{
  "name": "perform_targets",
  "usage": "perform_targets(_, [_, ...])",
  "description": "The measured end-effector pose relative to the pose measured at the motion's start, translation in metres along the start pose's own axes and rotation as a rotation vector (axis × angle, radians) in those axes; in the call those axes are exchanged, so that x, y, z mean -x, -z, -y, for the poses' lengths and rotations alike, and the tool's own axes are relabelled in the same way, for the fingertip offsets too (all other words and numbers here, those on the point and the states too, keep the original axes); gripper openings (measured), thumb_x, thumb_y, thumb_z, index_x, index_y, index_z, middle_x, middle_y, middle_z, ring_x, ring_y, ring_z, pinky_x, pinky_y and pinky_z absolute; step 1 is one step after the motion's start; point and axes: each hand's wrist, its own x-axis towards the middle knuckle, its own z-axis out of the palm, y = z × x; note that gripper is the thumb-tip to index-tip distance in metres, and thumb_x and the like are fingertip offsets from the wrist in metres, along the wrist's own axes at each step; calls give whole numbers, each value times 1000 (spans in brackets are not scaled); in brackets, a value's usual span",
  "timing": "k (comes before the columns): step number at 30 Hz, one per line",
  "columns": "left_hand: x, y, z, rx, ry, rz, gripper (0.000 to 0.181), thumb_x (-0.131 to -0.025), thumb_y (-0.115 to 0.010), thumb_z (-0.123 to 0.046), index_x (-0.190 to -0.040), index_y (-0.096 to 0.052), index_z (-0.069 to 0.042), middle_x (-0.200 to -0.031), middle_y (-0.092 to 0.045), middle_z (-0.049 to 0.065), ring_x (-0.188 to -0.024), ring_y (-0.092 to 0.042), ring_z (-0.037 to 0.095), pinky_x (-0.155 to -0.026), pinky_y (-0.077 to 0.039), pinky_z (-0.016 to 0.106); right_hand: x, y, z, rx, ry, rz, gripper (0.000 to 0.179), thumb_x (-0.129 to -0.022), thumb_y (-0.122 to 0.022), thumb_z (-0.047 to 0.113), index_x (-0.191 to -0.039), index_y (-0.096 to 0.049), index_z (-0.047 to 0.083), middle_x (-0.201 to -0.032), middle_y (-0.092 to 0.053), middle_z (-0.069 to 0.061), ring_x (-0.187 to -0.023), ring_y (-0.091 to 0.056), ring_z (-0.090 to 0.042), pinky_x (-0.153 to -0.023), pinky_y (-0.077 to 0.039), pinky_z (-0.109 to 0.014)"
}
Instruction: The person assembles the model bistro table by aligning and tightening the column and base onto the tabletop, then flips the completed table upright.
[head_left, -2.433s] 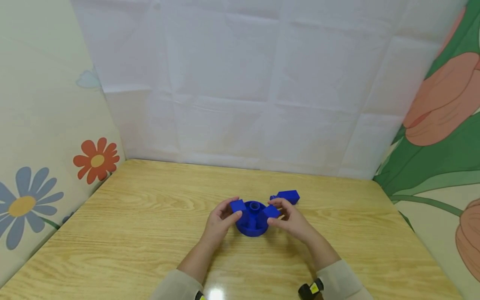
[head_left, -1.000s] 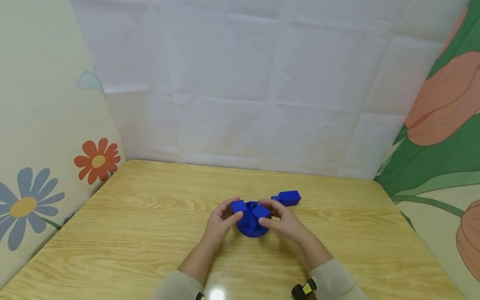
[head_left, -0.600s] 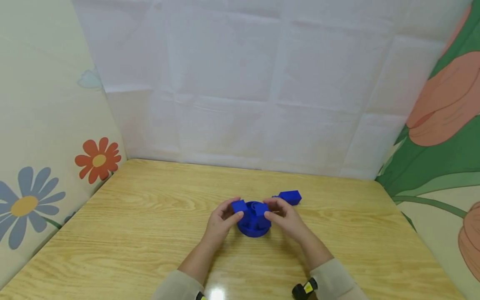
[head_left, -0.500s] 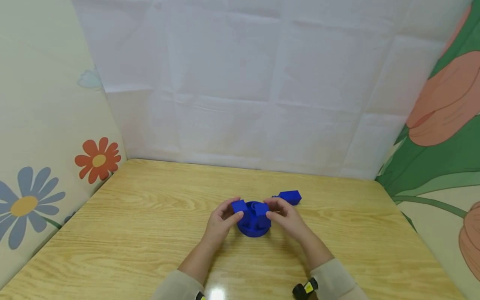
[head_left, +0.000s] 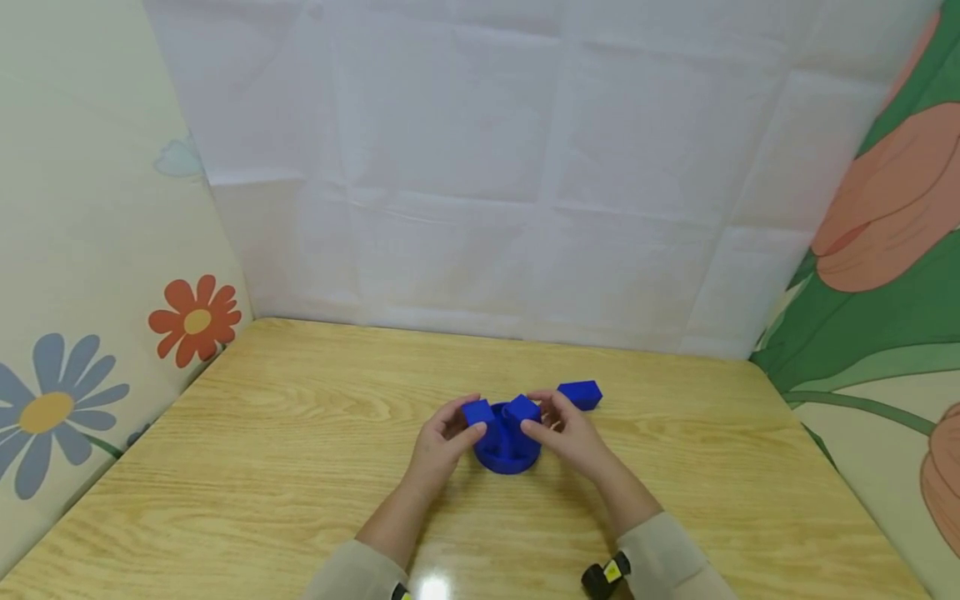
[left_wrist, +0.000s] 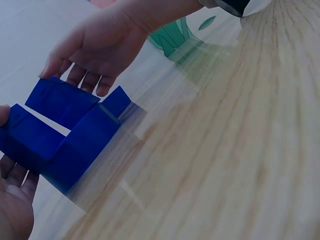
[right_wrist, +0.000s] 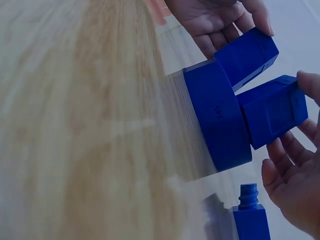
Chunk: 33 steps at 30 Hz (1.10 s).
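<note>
A round blue base [head_left: 507,465] with a raised rim stands on the wooden table. My left hand [head_left: 441,443] pinches a rectangular blue block [head_left: 478,412] that rises from the base's left side. Opposite it, my right hand [head_left: 573,435] grips a second blue block [head_left: 522,407] between thumb and fingers, tilted over the right side. In the right wrist view this second block [right_wrist: 275,112] leans away from the first block [right_wrist: 247,52]. Their lower ends are hidden inside the base [right_wrist: 217,115].
Behind my right hand, a third blue block [head_left: 581,395] lies on the table [head_left: 337,400]; its threaded end [right_wrist: 248,196] shows in the right wrist view. A white cloth [head_left: 480,183] hangs along the back edge, with flower-patterned panels [head_left: 75,250] at the sides.
My right hand has brought its block leftward over the base, then turned and tilted it slightly back. My left hand has kept its block in place.
</note>
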Motion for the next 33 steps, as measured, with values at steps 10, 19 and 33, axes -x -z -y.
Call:
perform_targets(10, [-1, 0, 1, 34, 4, 1, 45, -89, -65, -1, -133, -55, 4, -131, -60, 24, -103, -60, 2, -90, -48, 15, -3, -4, 1, -86, 54, 32, 51, -94, -63, 9, -141, -47, -1, -131, -59, -26, -117, -58, -35, -100, -48, -45])
perform_targets(19, [-1, 0, 0, 31, 9, -1, 46, -89, -65, 0, -133, -55, 4, -130, -60, 24, -103, -60, 4, -89, -48, 15, -2, 1, -5, -105, 19, -36, 45, -92, -63, 6, -134, -51, -3, -124, -60, -24, -116, -56, -31, -98, -46, -37])
perform_targets(33, [-1, 0, 1, 46, -6, -2, 46, -88, -64, 2, -133, -54, 7, -130, -59, 26, -101, -61, -1, -89, -49, 14, 7, 10, -8, -116, -40, -11, 48, -91, -67, 9, -136, -51, 3, -117, -56, -14, -95, -51, -14, -81, -46, -23])
